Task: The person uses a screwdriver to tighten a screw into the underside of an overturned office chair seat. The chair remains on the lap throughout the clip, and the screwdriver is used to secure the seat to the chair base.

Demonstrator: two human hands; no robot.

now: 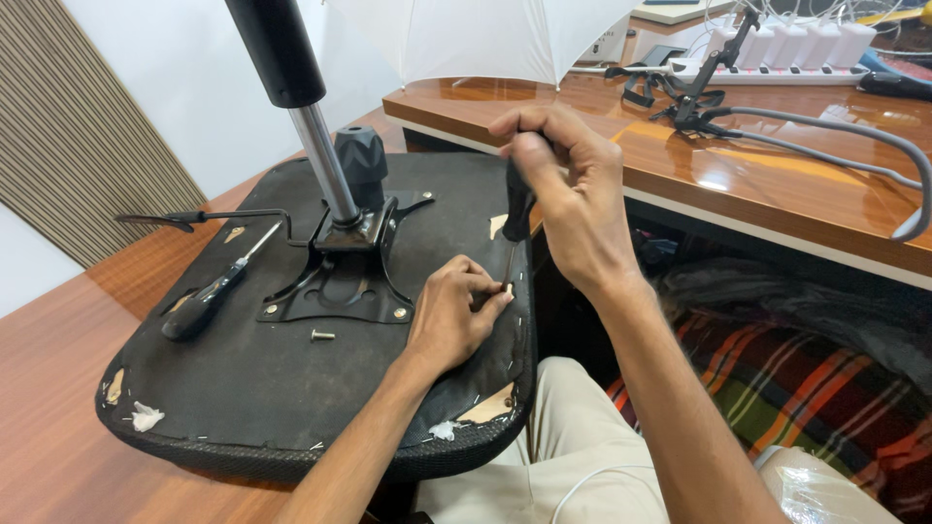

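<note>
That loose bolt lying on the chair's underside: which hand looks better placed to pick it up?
Probably the left hand. It rests on the seat base near the loose bolt, only steadying the tip, while the right hand grips the screwdriver upright, higher and farther away.

Near-left of seat base point(291, 388) is open, bare fabric to the rim. Centre blocked: gas post point(311, 126), knob point(361, 160), mount plate point(340, 291). Loose bolt point(322, 336) just near the plate. Spare screwdriver point(209, 296) and lever point(204, 216) clutter left. Right edge taken by both hands point(456, 315).
</note>
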